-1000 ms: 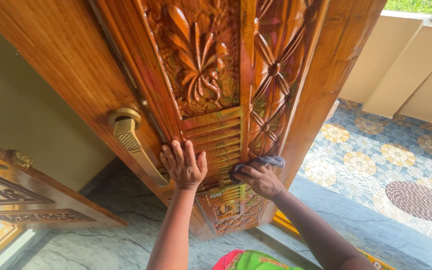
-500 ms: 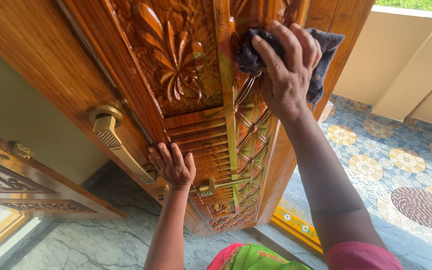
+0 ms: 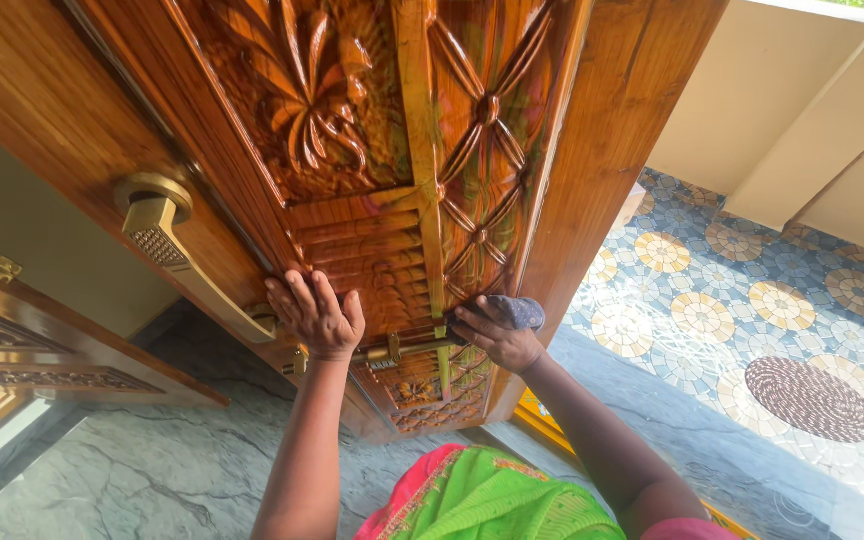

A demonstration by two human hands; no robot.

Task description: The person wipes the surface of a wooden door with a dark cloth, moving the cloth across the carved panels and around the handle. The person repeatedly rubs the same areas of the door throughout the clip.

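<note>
Right now my right hand (image 3: 497, 335) presses a small grey-blue cloth (image 3: 518, 311) against the carved, glossy brown wooden door (image 3: 352, 150), low on its diamond-lattice panel. My fingers are curled down over the cloth, pinning it to the wood, with part of it bunched out past my knuckles on the right. Just to the left, my left hand (image 3: 317, 315) lies flat and open on the ribbed, slatted carving, fingers spread upward, holding nothing. Between my two hands a slim brass sliding bolt (image 3: 397, 351) runs across the door, and my right fingertips sit close to its end. Above my hands the door carries a deep floral carving on the left panel and crossed petal shapes on the right. Farther left, a long brass lever handle (image 3: 167, 245) on a round plate juts from the door's frame. Near me at the bottom is my bright green and pink garment (image 3: 492, 500). Below lies a grey marble floor (image 3: 132, 470), and to the right a patterned tile floor (image 3: 752, 300) with a round brown woven mat (image 3: 810, 398).
</note>
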